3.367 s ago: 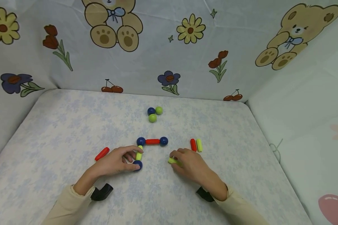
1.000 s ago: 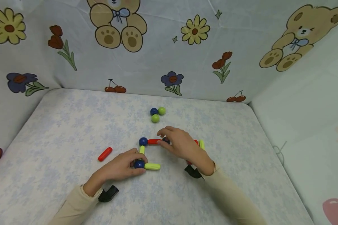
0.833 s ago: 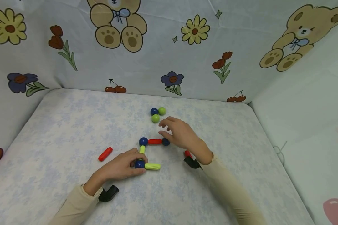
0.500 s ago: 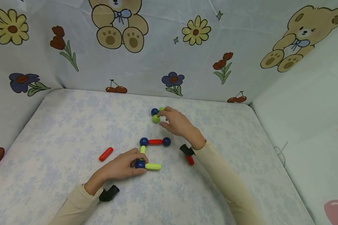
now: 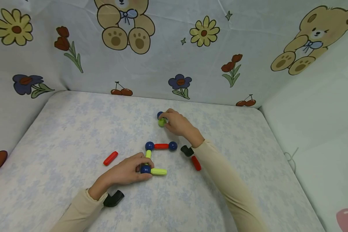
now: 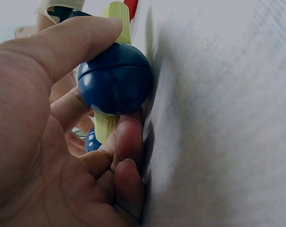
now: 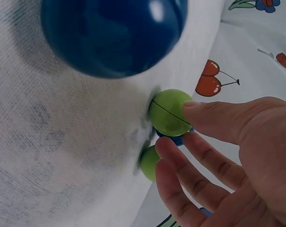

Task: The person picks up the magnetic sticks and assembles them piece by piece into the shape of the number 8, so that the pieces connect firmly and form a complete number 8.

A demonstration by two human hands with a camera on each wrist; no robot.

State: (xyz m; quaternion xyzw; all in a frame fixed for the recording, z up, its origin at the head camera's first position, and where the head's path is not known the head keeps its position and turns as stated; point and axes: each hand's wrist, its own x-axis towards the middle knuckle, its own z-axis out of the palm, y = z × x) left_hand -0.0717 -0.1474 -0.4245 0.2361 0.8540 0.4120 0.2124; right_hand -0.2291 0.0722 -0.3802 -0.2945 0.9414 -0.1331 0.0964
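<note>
Hanging beyond both grips, the printed cloth (image 5: 158,69) backs the pale table (image 5: 266,180) spread beneath them; the right hand (image 5: 177,123) bends its fingers about the front green ball (image 5: 162,123), thumb touching it, though I cannot tell whether the pinch is firm; nearer the body, the left hand (image 5: 127,170) pinches a blue corner ball (image 5: 145,169), and from that grip a yellow rod (image 5: 159,172) points right while a second yellow rod (image 5: 148,154) runs away to a joint ball (image 5: 149,146), a red rod (image 5: 161,146) and an end ball (image 5: 173,146); a moment ago the right hand was over the end ball, and its reach onto the loose cluster suggests that the work has passed from rods to balls; the right sleeve (image 5: 224,183) now covers two rods seen earlier, leaving a loose red rod (image 5: 196,163) beside it, close to a black wrist piece (image 5: 187,150); past the right fingertips a loose blue ball (image 5: 159,114) is half masked, and a rear green ball (image 7: 149,163) shows only partly behind a finger
</note>
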